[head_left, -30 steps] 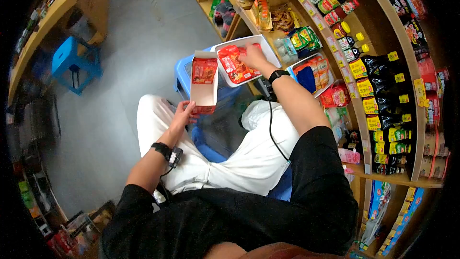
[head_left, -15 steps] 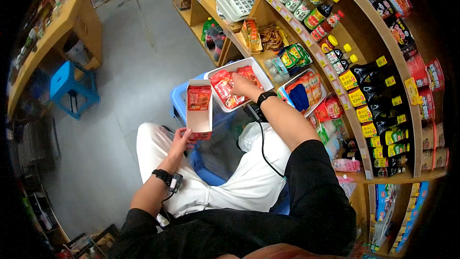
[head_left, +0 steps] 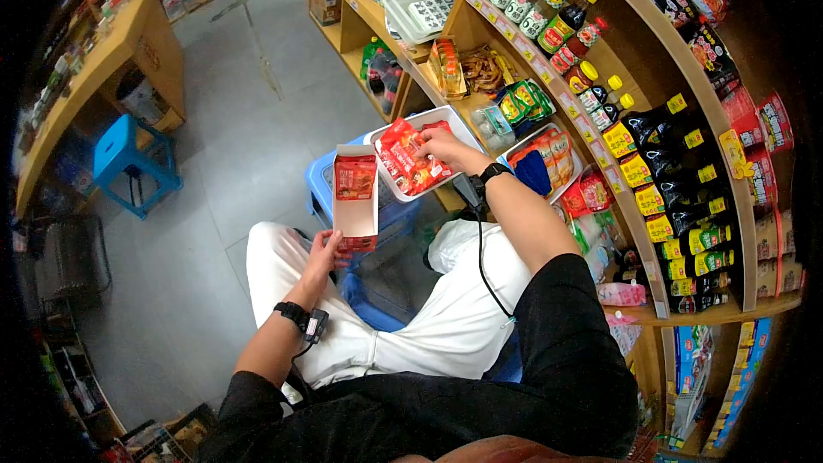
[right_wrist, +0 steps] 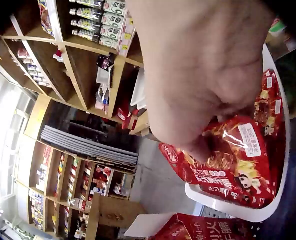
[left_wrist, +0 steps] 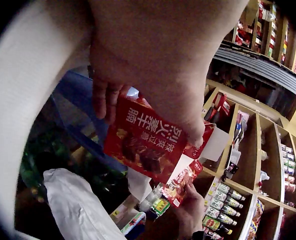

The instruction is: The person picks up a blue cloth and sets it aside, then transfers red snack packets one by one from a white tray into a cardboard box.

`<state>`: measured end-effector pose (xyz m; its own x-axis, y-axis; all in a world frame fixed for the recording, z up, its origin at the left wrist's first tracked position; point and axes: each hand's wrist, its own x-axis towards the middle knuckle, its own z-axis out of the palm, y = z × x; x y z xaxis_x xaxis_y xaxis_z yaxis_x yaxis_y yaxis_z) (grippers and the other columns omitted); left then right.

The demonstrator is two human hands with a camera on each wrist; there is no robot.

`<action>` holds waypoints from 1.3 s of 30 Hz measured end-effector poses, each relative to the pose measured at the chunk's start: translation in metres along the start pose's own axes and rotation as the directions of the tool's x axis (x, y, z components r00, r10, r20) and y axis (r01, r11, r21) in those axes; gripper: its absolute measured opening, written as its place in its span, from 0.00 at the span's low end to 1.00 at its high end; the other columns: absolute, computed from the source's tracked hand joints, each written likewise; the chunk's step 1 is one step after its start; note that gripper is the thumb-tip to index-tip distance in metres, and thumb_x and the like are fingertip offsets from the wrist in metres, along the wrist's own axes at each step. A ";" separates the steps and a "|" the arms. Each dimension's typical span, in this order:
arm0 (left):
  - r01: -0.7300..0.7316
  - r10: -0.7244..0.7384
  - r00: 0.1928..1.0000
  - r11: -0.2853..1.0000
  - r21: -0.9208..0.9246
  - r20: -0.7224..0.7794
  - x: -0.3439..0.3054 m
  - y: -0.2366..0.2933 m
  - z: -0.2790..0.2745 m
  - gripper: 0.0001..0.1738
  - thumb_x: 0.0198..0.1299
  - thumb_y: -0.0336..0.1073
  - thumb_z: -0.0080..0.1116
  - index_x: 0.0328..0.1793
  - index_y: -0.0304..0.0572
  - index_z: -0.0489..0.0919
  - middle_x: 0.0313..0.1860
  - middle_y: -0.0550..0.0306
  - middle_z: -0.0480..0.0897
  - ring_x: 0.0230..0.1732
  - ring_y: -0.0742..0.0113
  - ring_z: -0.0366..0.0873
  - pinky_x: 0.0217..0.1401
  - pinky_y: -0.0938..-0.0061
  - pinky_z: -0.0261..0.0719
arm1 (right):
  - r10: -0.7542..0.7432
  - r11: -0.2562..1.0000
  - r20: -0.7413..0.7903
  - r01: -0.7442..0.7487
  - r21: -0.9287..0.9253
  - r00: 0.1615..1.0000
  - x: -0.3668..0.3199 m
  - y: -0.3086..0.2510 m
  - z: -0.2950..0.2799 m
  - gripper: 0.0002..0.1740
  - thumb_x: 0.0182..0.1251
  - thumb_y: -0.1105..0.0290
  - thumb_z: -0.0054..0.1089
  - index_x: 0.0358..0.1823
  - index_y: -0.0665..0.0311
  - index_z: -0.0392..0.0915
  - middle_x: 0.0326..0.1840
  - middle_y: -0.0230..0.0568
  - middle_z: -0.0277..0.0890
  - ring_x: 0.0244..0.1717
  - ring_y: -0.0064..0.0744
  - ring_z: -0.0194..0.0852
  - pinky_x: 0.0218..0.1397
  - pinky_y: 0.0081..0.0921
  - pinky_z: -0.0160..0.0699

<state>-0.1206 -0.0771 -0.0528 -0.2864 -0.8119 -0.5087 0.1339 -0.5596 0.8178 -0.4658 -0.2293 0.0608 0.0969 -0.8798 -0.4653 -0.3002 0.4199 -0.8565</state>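
Observation:
My left hand point(head_left: 321, 257) grips the lower end of a red snack carton point(head_left: 357, 219), its open white inside facing up with red packets at the far end. In the left wrist view the carton's printed red panel point(left_wrist: 143, 140) shows between thumb and fingers. My right hand point(head_left: 450, 148) pinches a red snack packet point(right_wrist: 238, 172) by its edge, over a white tray point(head_left: 461, 126) just right of the carton. More red packets point(right_wrist: 269, 102) lie in the tray under that hand. Some right fingers are hidden behind the hand in the right wrist view.
Under the tray is a blue stool point(head_left: 321, 180). A second tray point(head_left: 576, 167) with orange packs stands to the right, beside shelves of sauce bottles point(head_left: 660, 154). Another blue stool point(head_left: 129, 159) stands at left on the grey floor.
My right hand has gone from reaching among the packets to lifting one, now tilted up over the tray. The left hand keeps its hold on the carton. The head view has shifted.

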 end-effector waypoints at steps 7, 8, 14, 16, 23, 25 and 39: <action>-0.003 0.003 1.000 1.000 0.002 -0.023 0.001 -0.001 0.001 0.38 0.65 0.60 0.59 0.68 0.40 0.62 0.47 0.50 0.81 0.39 0.61 0.83 0.38 0.69 0.82 | -0.058 0.996 -0.166 0.067 0.051 0.984 -0.010 0.006 -0.019 0.07 0.58 0.77 0.61 0.38 0.70 0.77 0.36 0.43 0.80 0.33 0.32 0.81 0.36 0.31 0.80; -0.002 0.002 1.000 1.000 -0.002 -0.021 0.005 -0.004 -0.001 0.38 0.65 0.60 0.59 0.68 0.41 0.61 0.47 0.49 0.82 0.39 0.60 0.83 0.38 0.69 0.82 | -0.080 0.993 -0.160 0.092 0.073 0.984 -0.002 0.013 -0.023 0.06 0.57 0.76 0.61 0.36 0.70 0.77 0.33 0.41 0.80 0.31 0.29 0.80 0.35 0.28 0.79; 0.003 -0.003 1.000 1.000 -0.005 -0.018 0.010 -0.007 -0.003 0.40 0.64 0.61 0.60 0.68 0.41 0.60 0.47 0.46 0.82 0.38 0.59 0.83 0.36 0.67 0.83 | -0.073 0.979 -0.200 0.109 0.173 0.977 -0.023 -0.004 -0.019 0.11 0.57 0.78 0.61 0.41 0.70 0.74 0.34 0.41 0.79 0.31 0.28 0.80 0.33 0.27 0.81; 0.004 -0.005 1.000 1.000 -0.005 -0.022 0.010 -0.008 -0.004 0.40 0.63 0.62 0.61 0.68 0.41 0.60 0.47 0.45 0.82 0.37 0.59 0.83 0.36 0.67 0.83 | -0.064 0.983 -0.196 0.096 0.159 0.978 -0.022 -0.002 -0.019 0.14 0.58 0.79 0.60 0.46 0.70 0.72 0.38 0.44 0.79 0.33 0.30 0.81 0.35 0.27 0.82; -0.018 0.019 1.000 1.000 0.023 -0.024 0.007 -0.006 -0.002 0.40 0.64 0.62 0.59 0.68 0.39 0.61 0.47 0.46 0.82 0.38 0.60 0.83 0.36 0.69 0.82 | -0.101 0.969 -0.153 0.132 0.211 0.983 -0.020 0.005 -0.021 0.15 0.57 0.81 0.61 0.46 0.69 0.72 0.37 0.39 0.79 0.32 0.29 0.80 0.36 0.28 0.83; -0.024 0.025 0.999 0.999 0.036 -0.022 0.004 -0.003 -0.001 0.40 0.65 0.62 0.58 0.68 0.39 0.61 0.48 0.47 0.82 0.38 0.61 0.83 0.37 0.69 0.82 | -0.098 0.965 -0.170 0.136 0.226 0.981 -0.023 0.003 -0.022 0.14 0.57 0.81 0.61 0.46 0.68 0.73 0.36 0.38 0.79 0.31 0.28 0.80 0.37 0.29 0.83; -0.005 0.006 1.000 0.998 0.055 -0.018 -0.002 0.003 0.002 0.40 0.65 0.62 0.58 0.68 0.38 0.62 0.48 0.50 0.81 0.40 0.65 0.81 0.41 0.71 0.80 | -0.162 0.987 -0.202 0.154 -0.056 0.966 0.000 0.034 -0.037 0.13 0.64 0.72 0.62 0.49 0.69 0.78 0.38 0.37 0.83 0.33 0.25 0.82 0.39 0.27 0.81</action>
<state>-0.1213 -0.0768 -0.0489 -0.2685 -0.8183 -0.5083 0.0826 -0.5452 0.8342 -0.5109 -0.2228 0.0401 -0.0492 -0.9628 -0.2657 -0.3339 0.2666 -0.9041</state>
